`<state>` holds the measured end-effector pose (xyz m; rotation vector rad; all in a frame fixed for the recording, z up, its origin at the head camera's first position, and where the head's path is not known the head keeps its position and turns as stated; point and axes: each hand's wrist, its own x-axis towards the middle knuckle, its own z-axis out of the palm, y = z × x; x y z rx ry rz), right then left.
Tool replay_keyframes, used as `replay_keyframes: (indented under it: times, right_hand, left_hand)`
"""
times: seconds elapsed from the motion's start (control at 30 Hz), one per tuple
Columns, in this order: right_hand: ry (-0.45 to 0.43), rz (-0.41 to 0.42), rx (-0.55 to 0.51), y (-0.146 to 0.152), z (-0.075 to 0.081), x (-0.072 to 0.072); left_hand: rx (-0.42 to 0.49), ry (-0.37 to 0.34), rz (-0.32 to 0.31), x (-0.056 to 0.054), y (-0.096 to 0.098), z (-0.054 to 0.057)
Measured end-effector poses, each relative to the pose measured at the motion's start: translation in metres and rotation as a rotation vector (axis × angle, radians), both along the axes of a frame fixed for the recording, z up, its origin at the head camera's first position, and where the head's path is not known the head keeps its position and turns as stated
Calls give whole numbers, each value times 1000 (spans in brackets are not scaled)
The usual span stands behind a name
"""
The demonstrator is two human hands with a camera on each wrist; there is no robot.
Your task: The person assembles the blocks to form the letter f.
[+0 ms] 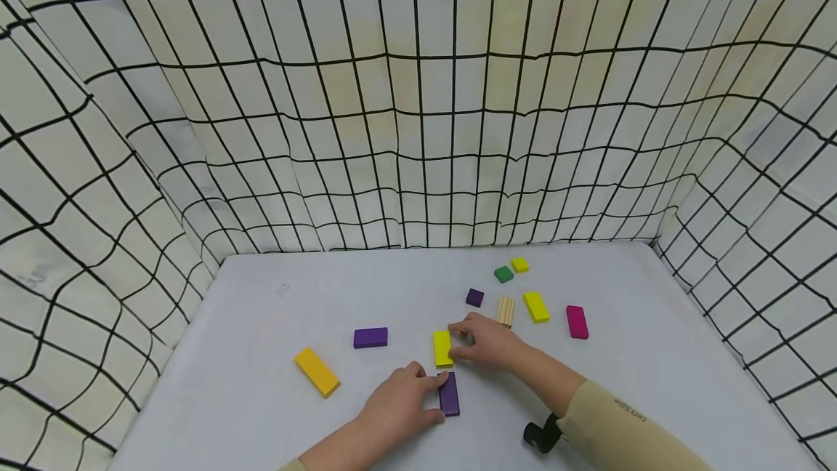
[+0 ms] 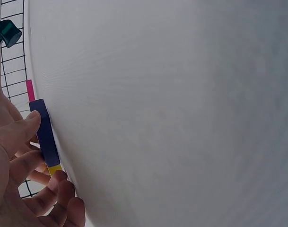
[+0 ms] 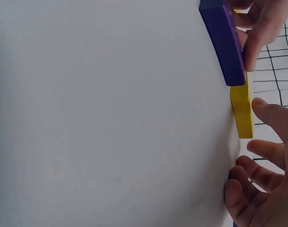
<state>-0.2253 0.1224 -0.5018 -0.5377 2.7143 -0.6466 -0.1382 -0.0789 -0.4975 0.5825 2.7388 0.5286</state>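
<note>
A purple block (image 1: 449, 394) lies lengthwise on the white table, with my left hand (image 1: 403, 404) at its left side. The left thumb and index finger hold it near opposite ends; in the left wrist view the thumb (image 2: 34, 118) overlaps the purple block (image 2: 48, 137). Just beyond its far end, nearly in line, is a yellow block (image 1: 442, 349). My right hand (image 1: 489, 341) is at that yellow block's right side, thumb close to the near corner and index finger by the far one. In the right wrist view, the right fingers (image 3: 266, 151) are spread beside the yellow block (image 3: 242, 111).
To the left lie an orange block (image 1: 317, 372) and another purple block (image 1: 370, 338). Beyond the right hand are a small dark purple block (image 1: 474, 298), wooden sticks (image 1: 506, 310), a green block (image 1: 503, 274), yellow blocks (image 1: 536, 307) and a magenta block (image 1: 577, 322). Black netting (image 1: 418, 115) surrounds the table.
</note>
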Motion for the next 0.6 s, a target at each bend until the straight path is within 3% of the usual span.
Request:
replay_keyframes:
  times: [0.6]
  right_hand:
    - [-28, -51, -29, -4, -1, 6]
  left_hand:
    - [-2, 0, -1, 1, -1, 2]
